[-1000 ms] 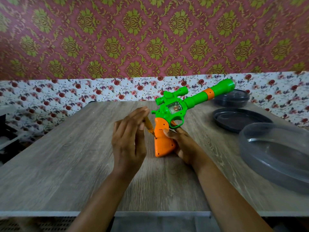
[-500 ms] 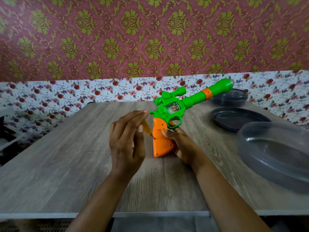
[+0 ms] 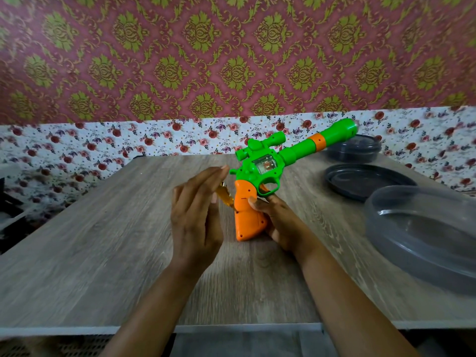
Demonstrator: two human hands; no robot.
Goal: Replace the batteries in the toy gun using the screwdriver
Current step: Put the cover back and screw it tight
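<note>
Steadying the toy gun (image 3: 268, 166): right hand (image 3: 280, 222) grips its orange butt.
Left hand (image 3: 195, 222), at its nine o'clock, pinches the amber screwdriver (image 3: 225, 195).

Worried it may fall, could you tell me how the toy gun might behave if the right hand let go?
The toy gun would probably tip: it stands on its narrow orange grip, long barrel slanting upward. The moulded plastic looks rigid and likely light, so the screwdriver at its side could shove it.
</note>
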